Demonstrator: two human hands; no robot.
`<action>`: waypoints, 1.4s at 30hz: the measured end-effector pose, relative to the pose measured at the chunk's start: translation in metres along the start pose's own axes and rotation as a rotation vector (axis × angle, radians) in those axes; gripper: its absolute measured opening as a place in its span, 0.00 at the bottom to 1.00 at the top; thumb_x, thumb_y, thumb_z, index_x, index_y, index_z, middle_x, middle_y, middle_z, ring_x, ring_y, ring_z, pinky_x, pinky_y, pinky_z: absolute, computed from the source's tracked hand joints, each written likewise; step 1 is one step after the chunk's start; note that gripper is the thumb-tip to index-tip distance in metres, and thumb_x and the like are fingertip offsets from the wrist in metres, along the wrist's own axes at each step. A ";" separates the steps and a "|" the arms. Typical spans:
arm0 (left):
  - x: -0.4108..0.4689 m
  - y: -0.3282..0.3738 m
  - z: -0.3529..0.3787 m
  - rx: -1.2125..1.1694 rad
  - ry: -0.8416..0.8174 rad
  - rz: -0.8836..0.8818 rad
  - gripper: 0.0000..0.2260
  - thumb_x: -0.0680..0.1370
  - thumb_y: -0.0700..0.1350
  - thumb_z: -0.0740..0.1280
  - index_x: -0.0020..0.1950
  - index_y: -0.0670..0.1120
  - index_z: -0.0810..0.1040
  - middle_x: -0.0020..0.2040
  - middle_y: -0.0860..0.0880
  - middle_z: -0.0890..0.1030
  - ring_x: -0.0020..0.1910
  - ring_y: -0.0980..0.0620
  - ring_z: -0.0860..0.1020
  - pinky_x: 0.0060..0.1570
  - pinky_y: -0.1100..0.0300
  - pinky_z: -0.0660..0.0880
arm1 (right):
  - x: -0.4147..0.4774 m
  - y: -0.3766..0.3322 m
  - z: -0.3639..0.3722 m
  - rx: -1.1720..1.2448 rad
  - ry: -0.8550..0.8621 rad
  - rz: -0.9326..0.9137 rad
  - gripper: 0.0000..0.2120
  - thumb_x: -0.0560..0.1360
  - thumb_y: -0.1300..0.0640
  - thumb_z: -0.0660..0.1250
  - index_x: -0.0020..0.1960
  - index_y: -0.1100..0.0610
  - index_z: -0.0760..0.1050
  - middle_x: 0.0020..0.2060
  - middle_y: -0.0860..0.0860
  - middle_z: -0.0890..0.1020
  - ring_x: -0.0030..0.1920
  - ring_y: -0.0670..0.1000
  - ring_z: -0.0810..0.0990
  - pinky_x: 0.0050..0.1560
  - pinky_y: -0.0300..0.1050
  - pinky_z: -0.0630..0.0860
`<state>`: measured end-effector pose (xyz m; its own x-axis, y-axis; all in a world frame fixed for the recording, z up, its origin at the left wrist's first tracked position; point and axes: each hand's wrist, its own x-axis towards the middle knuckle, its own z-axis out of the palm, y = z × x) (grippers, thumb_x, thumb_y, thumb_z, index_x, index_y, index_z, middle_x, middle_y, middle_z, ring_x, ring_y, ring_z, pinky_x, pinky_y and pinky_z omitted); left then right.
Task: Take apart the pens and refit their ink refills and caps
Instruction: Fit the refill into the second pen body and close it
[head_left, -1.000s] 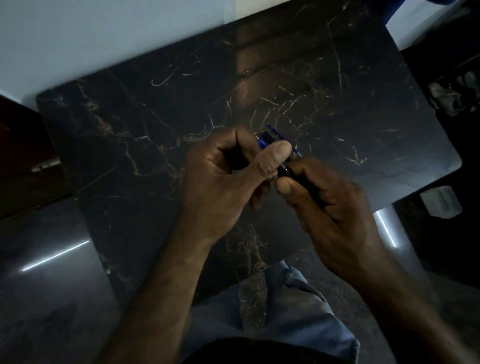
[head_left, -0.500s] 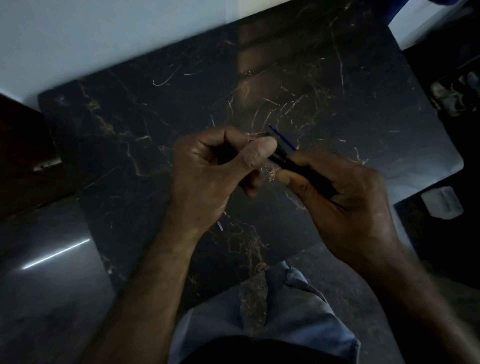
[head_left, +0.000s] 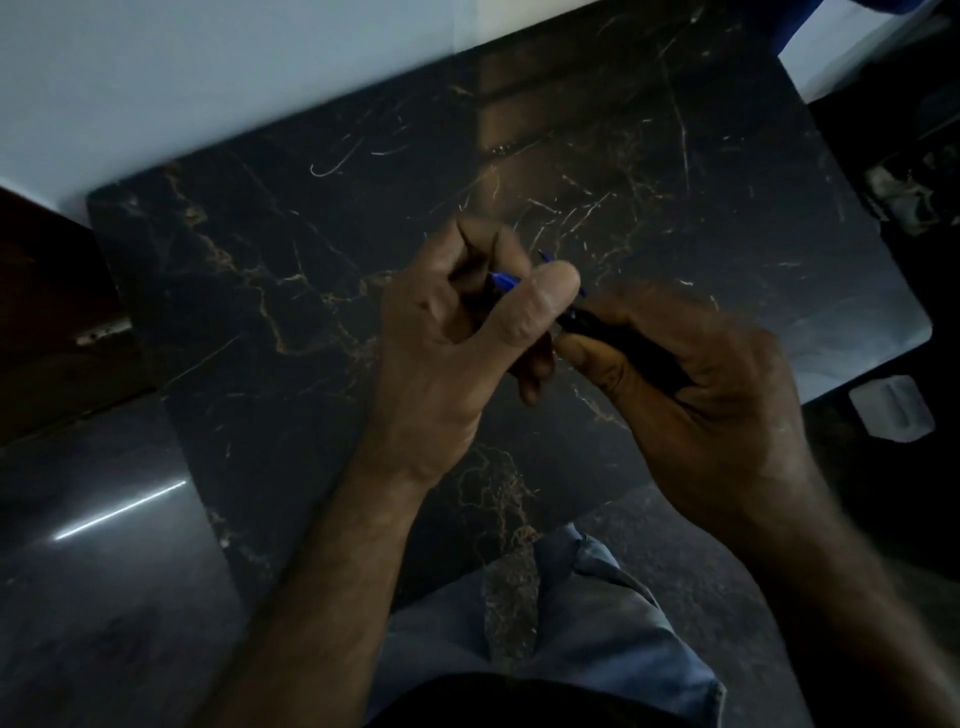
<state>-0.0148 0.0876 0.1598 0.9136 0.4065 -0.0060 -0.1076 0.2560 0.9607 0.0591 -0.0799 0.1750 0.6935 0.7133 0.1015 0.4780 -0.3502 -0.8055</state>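
No container shows anywhere on the dark marble table (head_left: 291, 270); its veined top carries nothing that can be made out apart from the two hands held over its middle.

The left hand (head_left: 447, 358) is curled into a loose fist, its thumb stretched across toward the right, and its fingers (head_left: 493, 244) fold around a small blue pen part (head_left: 503, 281), of which only a short bright stub shows between thumb and forefinger. Whether this is a cap or the end of a refill cannot be told. A thin dark blue point (head_left: 544, 255) pokes out just beyond the thumb tip, toward the table's far edge.

The right hand (head_left: 706, 400) is closed around a black pen barrel (head_left: 618, 335), the thumb pressing it from the near side and the fingers wrapped over the far side. The barrel lies tilted, its free end aimed up and left at the left thumb, and the two hands meet there, touching or almost so; blur hides the exact joint.

Both pen pieces are held in the air above the middle of the table, nearer its right edge than its left. A blue trouser knee (head_left: 597, 623) sits beneath the near edge.
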 end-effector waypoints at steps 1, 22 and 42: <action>0.000 0.001 0.000 -0.041 -0.025 -0.016 0.08 0.79 0.44 0.67 0.56 0.43 0.76 0.35 0.48 0.79 0.29 0.50 0.78 0.28 0.59 0.75 | 0.000 0.000 0.000 0.012 0.010 0.004 0.08 0.85 0.55 0.69 0.59 0.57 0.85 0.46 0.50 0.86 0.45 0.50 0.85 0.42 0.48 0.79; 0.005 -0.005 0.010 0.178 0.176 -0.073 0.16 0.82 0.48 0.69 0.38 0.41 0.73 0.26 0.54 0.74 0.22 0.51 0.74 0.23 0.62 0.70 | -0.009 0.015 0.003 -0.002 0.036 0.058 0.06 0.84 0.57 0.71 0.53 0.58 0.84 0.38 0.45 0.79 0.36 0.40 0.75 0.41 0.27 0.66; -0.001 0.003 0.002 0.325 0.051 0.172 0.02 0.83 0.38 0.69 0.51 0.41 0.80 0.35 0.45 0.81 0.28 0.51 0.79 0.28 0.57 0.76 | -0.019 0.028 0.001 0.210 -0.051 0.060 0.10 0.87 0.55 0.65 0.58 0.60 0.81 0.38 0.53 0.79 0.35 0.52 0.78 0.35 0.46 0.73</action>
<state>-0.0155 0.0863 0.1631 0.8716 0.4644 0.1573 -0.1205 -0.1082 0.9868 0.0582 -0.1023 0.1499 0.6863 0.7269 0.0247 0.3105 -0.2621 -0.9137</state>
